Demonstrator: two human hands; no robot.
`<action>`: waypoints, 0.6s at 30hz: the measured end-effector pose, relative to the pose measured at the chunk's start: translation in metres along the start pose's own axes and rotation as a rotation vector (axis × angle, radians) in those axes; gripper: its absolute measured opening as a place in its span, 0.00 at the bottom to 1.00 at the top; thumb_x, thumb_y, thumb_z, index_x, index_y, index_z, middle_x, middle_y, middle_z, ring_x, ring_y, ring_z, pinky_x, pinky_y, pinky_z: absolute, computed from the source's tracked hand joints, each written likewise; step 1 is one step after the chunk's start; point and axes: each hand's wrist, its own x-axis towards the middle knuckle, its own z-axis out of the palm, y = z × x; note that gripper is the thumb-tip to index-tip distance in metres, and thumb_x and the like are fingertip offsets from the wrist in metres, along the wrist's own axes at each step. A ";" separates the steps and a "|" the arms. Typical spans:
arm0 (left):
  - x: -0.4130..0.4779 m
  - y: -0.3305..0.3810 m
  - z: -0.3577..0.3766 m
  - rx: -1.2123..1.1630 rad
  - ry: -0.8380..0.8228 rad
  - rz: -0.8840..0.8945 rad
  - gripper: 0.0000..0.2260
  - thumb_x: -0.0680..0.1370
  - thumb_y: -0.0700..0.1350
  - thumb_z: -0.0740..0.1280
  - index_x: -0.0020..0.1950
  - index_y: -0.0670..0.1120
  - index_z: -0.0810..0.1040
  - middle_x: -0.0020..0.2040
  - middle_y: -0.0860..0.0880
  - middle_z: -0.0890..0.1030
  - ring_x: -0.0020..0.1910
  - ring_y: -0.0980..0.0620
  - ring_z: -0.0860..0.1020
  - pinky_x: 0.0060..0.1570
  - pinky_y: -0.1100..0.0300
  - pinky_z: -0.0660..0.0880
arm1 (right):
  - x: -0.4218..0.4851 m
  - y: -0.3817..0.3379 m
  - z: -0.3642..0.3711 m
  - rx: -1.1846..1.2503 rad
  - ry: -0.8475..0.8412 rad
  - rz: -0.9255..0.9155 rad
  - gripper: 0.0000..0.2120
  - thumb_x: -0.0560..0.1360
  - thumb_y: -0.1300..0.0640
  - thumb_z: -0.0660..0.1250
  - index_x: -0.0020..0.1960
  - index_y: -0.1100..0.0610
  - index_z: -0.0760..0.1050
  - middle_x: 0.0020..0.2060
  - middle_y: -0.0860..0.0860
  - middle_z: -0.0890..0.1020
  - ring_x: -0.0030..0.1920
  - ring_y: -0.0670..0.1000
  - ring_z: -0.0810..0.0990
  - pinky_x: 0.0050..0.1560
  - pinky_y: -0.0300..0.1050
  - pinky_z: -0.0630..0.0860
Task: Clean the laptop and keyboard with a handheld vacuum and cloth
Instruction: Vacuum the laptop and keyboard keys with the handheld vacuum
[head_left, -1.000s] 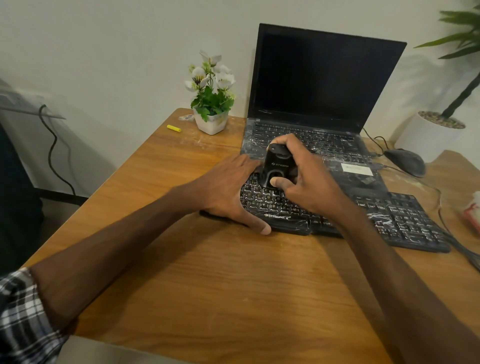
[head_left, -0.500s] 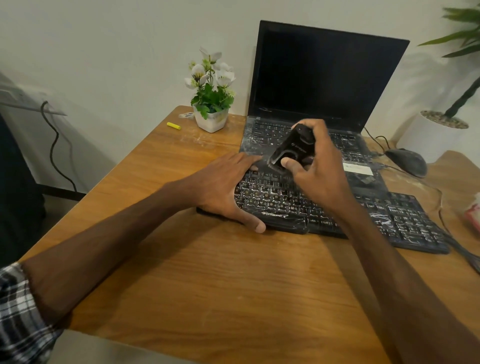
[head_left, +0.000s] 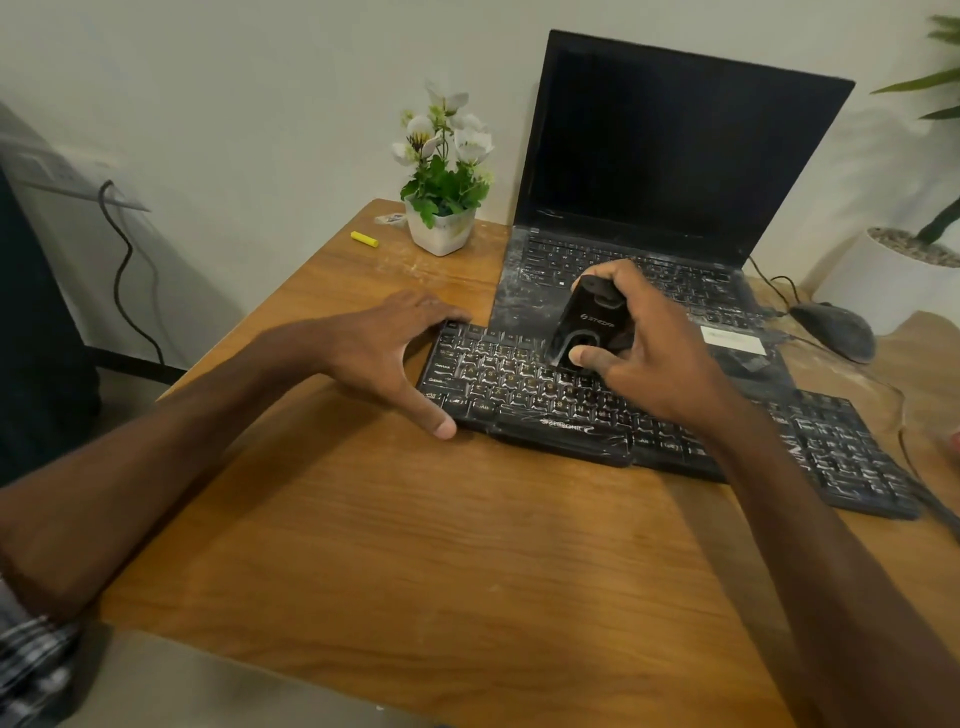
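Dusty keyboard (head_left: 649, 415) before open laptop (head_left: 649, 208)

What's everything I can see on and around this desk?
desk: one, brown, under everything
laptop: one, black, open, back of desk
keyboard: one, black, dusty, before laptop
vacuum: one, black, over keyboard
mouse: one, black, right of laptop
flower pot: one, white, left of laptop
stick: one, yellow, left of flower pot
planter: one, white, far right
left hand: one, rests on keyboard's left end
right hand: one, grips vacuum
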 end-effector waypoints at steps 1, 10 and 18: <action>0.001 0.000 0.001 -0.004 0.018 0.009 0.63 0.53 0.82 0.71 0.82 0.59 0.54 0.72 0.58 0.61 0.72 0.54 0.61 0.74 0.43 0.66 | 0.002 -0.001 0.003 -0.007 -0.005 -0.005 0.27 0.73 0.64 0.75 0.66 0.49 0.67 0.54 0.41 0.76 0.52 0.43 0.81 0.46 0.38 0.83; 0.004 0.000 0.009 -0.085 0.098 0.072 0.58 0.54 0.80 0.72 0.79 0.60 0.60 0.64 0.58 0.62 0.66 0.56 0.63 0.71 0.50 0.68 | 0.017 -0.010 0.025 -0.022 -0.027 -0.049 0.28 0.72 0.63 0.76 0.65 0.49 0.68 0.54 0.43 0.77 0.53 0.49 0.82 0.47 0.52 0.85; 0.005 0.000 0.011 -0.094 0.103 0.066 0.58 0.53 0.80 0.72 0.78 0.61 0.59 0.65 0.58 0.61 0.67 0.52 0.64 0.72 0.43 0.68 | 0.030 -0.020 0.051 -0.045 0.078 -0.127 0.28 0.73 0.63 0.75 0.67 0.50 0.67 0.53 0.45 0.79 0.50 0.46 0.82 0.45 0.48 0.84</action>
